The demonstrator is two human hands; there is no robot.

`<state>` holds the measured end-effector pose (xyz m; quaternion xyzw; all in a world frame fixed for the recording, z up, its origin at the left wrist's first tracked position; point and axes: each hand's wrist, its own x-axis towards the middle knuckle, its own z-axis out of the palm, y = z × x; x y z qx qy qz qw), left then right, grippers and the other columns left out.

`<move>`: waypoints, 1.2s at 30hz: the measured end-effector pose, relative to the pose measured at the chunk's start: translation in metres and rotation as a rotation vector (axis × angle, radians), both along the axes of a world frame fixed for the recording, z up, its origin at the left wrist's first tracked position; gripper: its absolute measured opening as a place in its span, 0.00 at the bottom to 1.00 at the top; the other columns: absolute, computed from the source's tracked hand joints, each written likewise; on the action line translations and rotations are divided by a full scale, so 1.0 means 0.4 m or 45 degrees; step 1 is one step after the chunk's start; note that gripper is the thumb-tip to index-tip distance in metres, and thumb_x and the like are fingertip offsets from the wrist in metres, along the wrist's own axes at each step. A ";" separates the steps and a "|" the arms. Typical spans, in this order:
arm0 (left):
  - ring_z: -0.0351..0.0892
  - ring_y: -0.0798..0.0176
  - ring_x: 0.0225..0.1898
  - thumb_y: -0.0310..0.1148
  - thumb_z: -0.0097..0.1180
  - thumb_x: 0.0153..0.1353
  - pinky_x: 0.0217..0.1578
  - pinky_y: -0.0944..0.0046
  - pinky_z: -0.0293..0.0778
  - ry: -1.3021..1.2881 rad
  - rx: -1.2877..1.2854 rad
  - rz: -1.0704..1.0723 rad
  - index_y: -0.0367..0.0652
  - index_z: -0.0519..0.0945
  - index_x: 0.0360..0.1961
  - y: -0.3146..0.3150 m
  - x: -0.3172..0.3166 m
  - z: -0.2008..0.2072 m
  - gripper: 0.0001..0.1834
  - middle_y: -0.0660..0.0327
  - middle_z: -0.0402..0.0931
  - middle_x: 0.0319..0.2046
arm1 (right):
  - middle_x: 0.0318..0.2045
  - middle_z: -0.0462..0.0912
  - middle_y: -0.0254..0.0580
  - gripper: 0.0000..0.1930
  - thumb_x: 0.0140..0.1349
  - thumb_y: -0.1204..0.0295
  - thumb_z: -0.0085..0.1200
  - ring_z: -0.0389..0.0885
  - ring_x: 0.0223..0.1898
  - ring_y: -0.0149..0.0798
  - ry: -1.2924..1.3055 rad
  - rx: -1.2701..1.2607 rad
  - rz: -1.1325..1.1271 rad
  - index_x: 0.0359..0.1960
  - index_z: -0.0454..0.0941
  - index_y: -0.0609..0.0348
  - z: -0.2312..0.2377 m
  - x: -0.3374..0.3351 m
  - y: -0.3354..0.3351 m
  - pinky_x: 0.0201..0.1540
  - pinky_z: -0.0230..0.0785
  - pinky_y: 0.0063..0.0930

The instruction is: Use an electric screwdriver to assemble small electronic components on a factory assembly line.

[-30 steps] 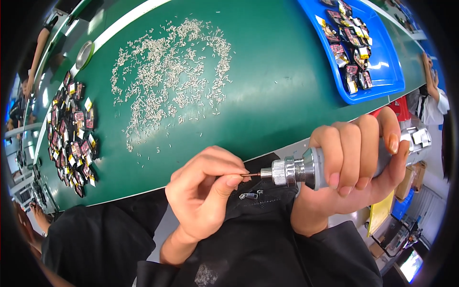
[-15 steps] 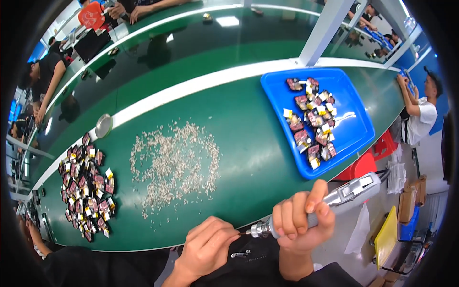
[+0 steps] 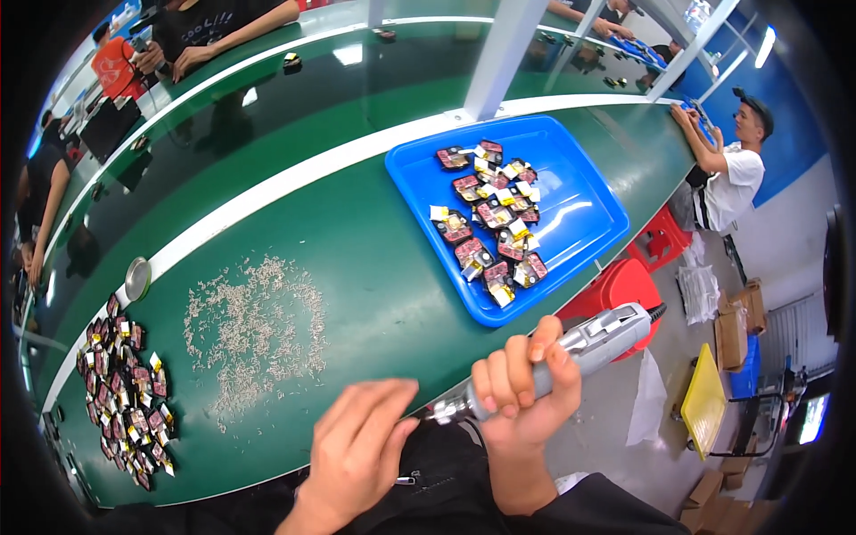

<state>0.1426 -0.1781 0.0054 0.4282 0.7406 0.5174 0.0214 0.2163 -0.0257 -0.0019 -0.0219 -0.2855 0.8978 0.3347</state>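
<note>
My right hand [image 3: 522,397] grips a grey electric screwdriver [image 3: 593,343] that points left, its metal tip [image 3: 443,412] near my left hand. My left hand [image 3: 361,446] sits at the near edge of the green table, thumb and fingers pinched close to the screwdriver tip; any screw between them is too small to see. A spread of small silver screws [image 3: 254,334] lies on the table in front of my left hand. A blue tray [image 3: 584,201] holding several small red and black parts [image 3: 490,223] stands to the upper right.
A heap of small red and black parts [image 3: 125,392] lies at the left of the green table [image 3: 374,267], next to a small round metal tin [image 3: 137,278]. Red stools [image 3: 624,285] and cardboard boxes [image 3: 736,325] stand at the right. Other people work at the far side and right end.
The view has pulled back and tilted up, so the hands sit lower and smaller. The blue tray is now nearer the middle. My hands stay together at the screwdriver tip.
</note>
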 end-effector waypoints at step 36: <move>0.80 0.41 0.36 0.24 0.54 0.50 0.40 0.48 0.78 0.693 -0.687 0.198 0.30 0.78 0.30 0.632 -0.382 -0.038 0.08 0.39 0.78 0.32 | 0.10 0.59 0.30 0.07 0.64 0.66 0.43 0.56 0.11 0.28 -0.187 -0.208 -0.150 0.30 0.65 0.53 -0.040 0.182 0.080 0.22 0.58 0.28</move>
